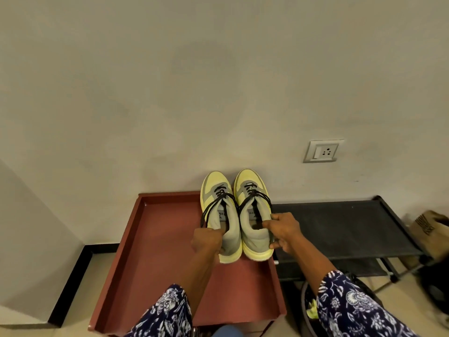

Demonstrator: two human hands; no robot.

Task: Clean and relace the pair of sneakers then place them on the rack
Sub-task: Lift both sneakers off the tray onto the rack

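My left hand grips the heel collar of the left yellow-and-grey mesh sneaker, fingers curled round its outer edge. My right hand pinches the heel of the right yellow-and-grey sneaker, thumb inside the opening and fingers curled under the sole. The two sneakers sit side by side, touching, toes pointing at the cream wall. Their black laces are threaded through the eyelets, with loose loops hanging over the sides. Both shoes are over the far right corner of a reddish-brown rimmed top shelf. Just to the right stands a black fabric rack, with a white wall socket above it.
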